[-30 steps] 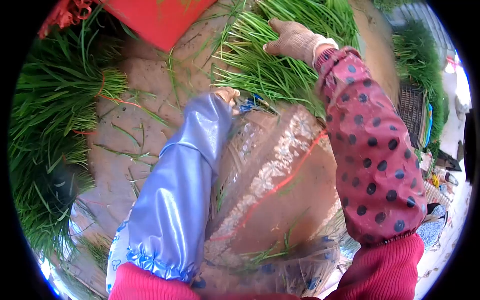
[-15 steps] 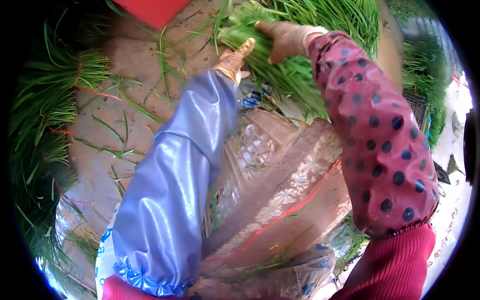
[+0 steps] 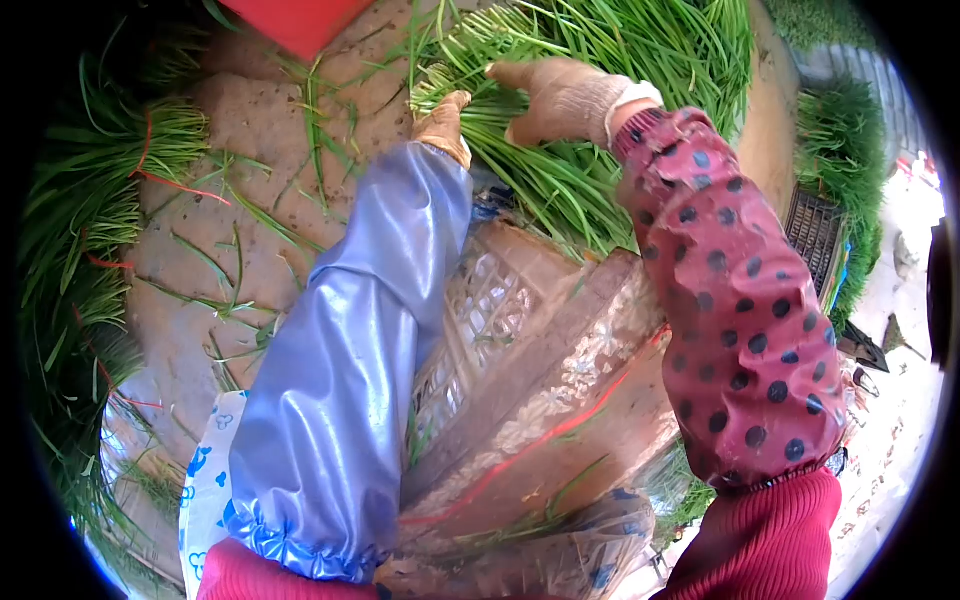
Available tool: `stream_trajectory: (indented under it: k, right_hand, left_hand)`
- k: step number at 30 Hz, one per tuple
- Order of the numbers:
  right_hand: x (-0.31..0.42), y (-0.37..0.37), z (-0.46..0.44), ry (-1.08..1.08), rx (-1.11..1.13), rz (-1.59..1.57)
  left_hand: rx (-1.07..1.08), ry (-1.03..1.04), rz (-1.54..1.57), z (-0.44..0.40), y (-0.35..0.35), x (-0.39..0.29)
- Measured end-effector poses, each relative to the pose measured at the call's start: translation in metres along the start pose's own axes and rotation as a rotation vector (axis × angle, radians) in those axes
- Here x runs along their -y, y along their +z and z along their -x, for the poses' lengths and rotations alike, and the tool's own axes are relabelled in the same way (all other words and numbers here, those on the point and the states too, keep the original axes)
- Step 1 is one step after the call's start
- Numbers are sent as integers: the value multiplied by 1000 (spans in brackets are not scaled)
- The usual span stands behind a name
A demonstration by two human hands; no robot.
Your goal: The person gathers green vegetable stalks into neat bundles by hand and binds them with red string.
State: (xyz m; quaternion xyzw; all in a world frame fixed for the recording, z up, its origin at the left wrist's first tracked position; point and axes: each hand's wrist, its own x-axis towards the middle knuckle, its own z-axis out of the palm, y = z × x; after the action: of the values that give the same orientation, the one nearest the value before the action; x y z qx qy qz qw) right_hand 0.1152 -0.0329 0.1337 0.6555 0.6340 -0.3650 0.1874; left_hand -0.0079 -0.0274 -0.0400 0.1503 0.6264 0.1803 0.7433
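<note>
A loose bunch of garlic chives lies slantwise on the work surface, its pale stem ends at the upper left. Around the bunch from above curves my right hand, in a tan glove, with thumb and fingers on either side of the leaves. My left hand, also gloved, is closed at the stem ends, thumb up; its other fingers are mostly hidden. A shiny blue-violet sleeve cover is on my left arm, and a dark red dotted one on my right.
A larger heap of chives lies beyond my right hand. Several bundles with red ties line the left side. A red object is at the top. Nearer me are a plastic-covered crate and a board. A dark crate stands right.
The chives were blurred by motion and now look still. Both hands have shifted slightly left and down in view, with the right hand staying over the bunch.
</note>
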Motion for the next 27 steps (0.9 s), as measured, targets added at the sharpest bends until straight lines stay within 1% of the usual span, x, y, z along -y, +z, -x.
stream_trajectory:
  k: [1,2,4,5,6,8,9,10,11,12,13,18,20,22,24,26,27]
  right_hand:
    - [-5,1,-5,39,-177,-15]
    - [-11,-6,-10,108,-274,-15]
    - [-17,-17,-15,195,-506,-29]
    - [-22,-17,-25,248,-588,-106]
    - [-19,-22,-33,246,-589,-103]
    - [-8,-30,-54,215,-566,-159]
    - [2,-33,-60,219,-583,-290]
    - [11,-37,-64,219,-582,-289]
    - [25,-44,-65,296,-571,-246]
    - [37,-47,-70,375,-557,-206]
    - [41,-35,-89,374,-559,-210]
    - [48,-16,-125,366,-509,-207]
    - [47,-13,-129,311,-505,-241]
    - [43,-12,-129,205,-514,-324]
    - [36,-17,-118,52,-543,-507]
    - [20,-34,-100,-136,-644,-764]
    - [20,-54,-80,-73,-746,-736]
  left_hand:
    - [-117,-94,9,4,4,-5]
    - [66,8,80,-18,-8,10]
    - [27,87,191,-24,-10,23]
    - [-79,83,270,-27,-6,26]
    - [-79,84,274,-17,-5,19]
    - [-107,-20,243,3,-8,9]
    - [-43,50,182,-7,-13,15]
    - [-43,49,183,-18,-18,22]
    - [67,83,22,-32,-25,31]
    - [25,26,24,-14,-20,20]
    - [-17,-31,28,6,-16,9]
    - [4,26,23,0,-17,13]
    - [10,57,22,0,-18,15]
    - [9,66,6,4,-18,15]
    - [11,81,3,4,-16,14]
    - [22,77,-15,-2,-15,15]
    - [26,66,-40,-9,-14,17]
